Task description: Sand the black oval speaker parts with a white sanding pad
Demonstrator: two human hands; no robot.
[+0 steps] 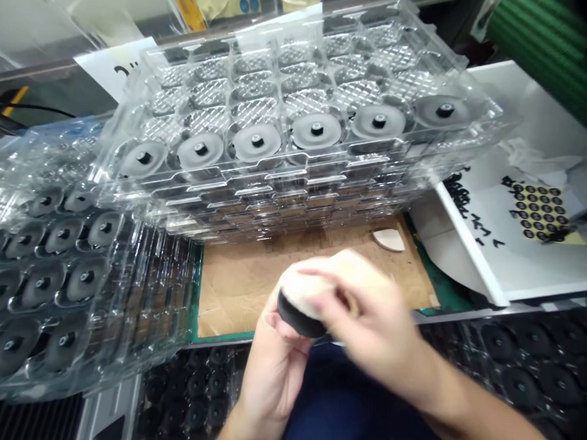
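My left hand [279,362] is wrapped around a black round part [301,319], held tilted above the front edge of the bench. My right hand [368,307] is closed and blurred by motion. In its fingers is a pale, soft-looking piece [305,290] that lies against the top of the black part. A bit of tan shows between those fingers. Whether the pale piece is a cloth or a brush I cannot tell. Beneath both hands lies a brown cardboard sheet [238,286], with a small white curved piece [389,240] near its right side.
Behind the cardboard rises a stack of clear plastic trays [282,182]; round grey parts [257,143] with black hubs fill its front row. More filled trays [59,267] stand at left. At right, a white bin [531,269] holds small black pieces and a yellow sticker sheet [538,211].
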